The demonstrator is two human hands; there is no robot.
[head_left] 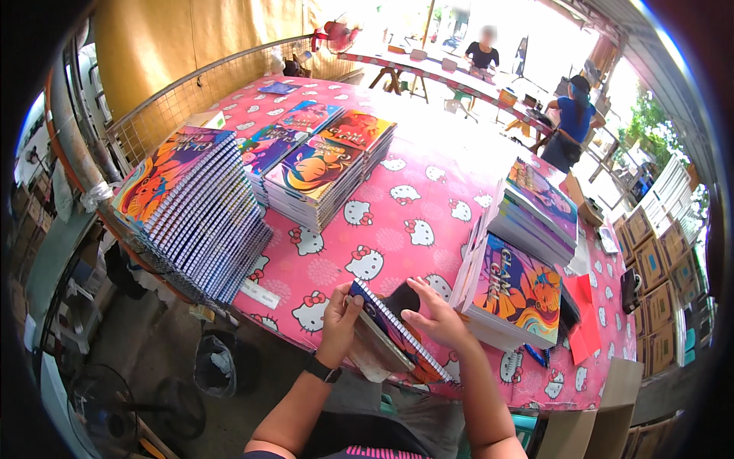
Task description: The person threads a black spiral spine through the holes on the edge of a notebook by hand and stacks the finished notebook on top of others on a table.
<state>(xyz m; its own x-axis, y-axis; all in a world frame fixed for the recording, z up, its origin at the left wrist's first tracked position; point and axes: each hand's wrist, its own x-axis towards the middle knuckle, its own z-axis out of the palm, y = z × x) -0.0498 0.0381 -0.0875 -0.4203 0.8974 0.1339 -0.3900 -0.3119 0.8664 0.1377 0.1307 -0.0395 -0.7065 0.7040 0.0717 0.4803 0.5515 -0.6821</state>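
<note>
At the near edge of the table, my left hand [340, 321] grips a spiral-bound notebook [394, 325] by its upper left end. The notebook is tilted, with its white coil running down to the right. My right hand [443, 317] is held over the coil side, fingers stretched out and the thumb apart. I cannot tell whether it touches the coil. A dark rounded patch [403, 298] shows between my hands; what it is stays unclear. Just right of my right hand lies a stack of colourful books [516, 294], with another stack [539, 203] behind it.
A tall leaning stack of coil-bound notebooks [200, 214] stands at the table's left edge, beside more stacks [325, 164]. Red sheets [582, 317] lie at the right. A pink patterned cloth [413, 206] covers the table. Two people [573, 118] work farther off. Cartons [654, 268] are piled right.
</note>
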